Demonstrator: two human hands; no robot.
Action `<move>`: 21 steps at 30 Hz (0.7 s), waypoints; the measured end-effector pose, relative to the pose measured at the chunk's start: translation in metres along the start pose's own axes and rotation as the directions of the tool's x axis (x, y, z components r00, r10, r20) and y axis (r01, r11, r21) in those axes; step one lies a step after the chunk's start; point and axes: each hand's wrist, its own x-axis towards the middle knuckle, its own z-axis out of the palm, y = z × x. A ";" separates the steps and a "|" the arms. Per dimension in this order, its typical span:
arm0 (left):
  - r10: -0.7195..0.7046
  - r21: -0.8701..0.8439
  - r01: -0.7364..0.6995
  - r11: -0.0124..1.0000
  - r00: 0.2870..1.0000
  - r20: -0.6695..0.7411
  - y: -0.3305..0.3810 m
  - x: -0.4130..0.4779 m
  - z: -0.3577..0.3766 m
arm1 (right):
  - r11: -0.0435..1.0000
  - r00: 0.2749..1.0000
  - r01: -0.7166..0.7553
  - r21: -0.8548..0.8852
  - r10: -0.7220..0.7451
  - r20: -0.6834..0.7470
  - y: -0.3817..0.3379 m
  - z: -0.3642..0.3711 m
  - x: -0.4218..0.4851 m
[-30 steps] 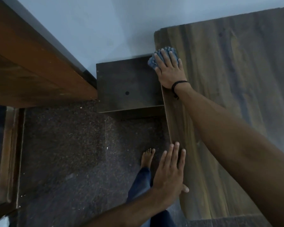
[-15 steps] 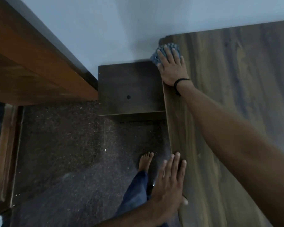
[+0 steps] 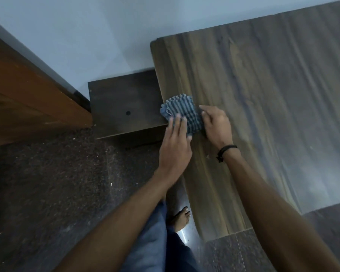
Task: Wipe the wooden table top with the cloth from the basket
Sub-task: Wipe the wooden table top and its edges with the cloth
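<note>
A blue-and-grey striped cloth (image 3: 182, 111) lies bunched on the left edge of the wooden table top (image 3: 263, 114), partly hanging over that edge. My right hand (image 3: 217, 127), with a black band at the wrist, grips the cloth's right side with curled fingers. Over the cloth's near left part, my left hand (image 3: 175, 146) rests with straight fingers. The basket is not in view.
A low dark wooden shelf (image 3: 124, 107) with a small hole adjoins the table's left side, below its level. A brown wooden door frame (image 3: 28, 95) stands at the left against the pale wall (image 3: 106, 36). Dark speckled floor (image 3: 57, 193) and my bare foot (image 3: 182, 216) lie below.
My right hand has pulled the cloth from the table's far left corner back toward me along the left edge. My left hand has left the near table edge and come onto the cloth.
</note>
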 end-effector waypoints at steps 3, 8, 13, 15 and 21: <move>-0.098 0.121 0.078 0.990 0.980 0.171 0.005 0.065 0.009 | 0.996 0.996 -0.068 -0.050 0.065 -0.059 0.013 -0.022 -0.014; -0.151 0.190 0.106 0.976 0.959 0.242 0.000 0.082 0.025 | 0.995 0.999 -0.035 -0.092 0.032 -0.029 0.028 -0.037 -0.026; -0.146 0.200 0.085 0.976 0.937 0.317 0.006 0.017 0.025 | 0.999 1.000 -0.011 -0.052 0.010 -0.022 0.031 -0.029 -0.040; -0.167 0.216 0.099 0.971 0.930 0.326 0.005 0.018 0.030 | 0.996 1.000 0.023 -0.082 -0.025 -0.012 0.032 -0.022 -0.039; -0.166 0.180 0.109 0.978 0.926 0.340 -0.013 0.140 0.014 | 0.962 0.988 0.028 -0.271 0.015 0.154 0.035 -0.013 -0.015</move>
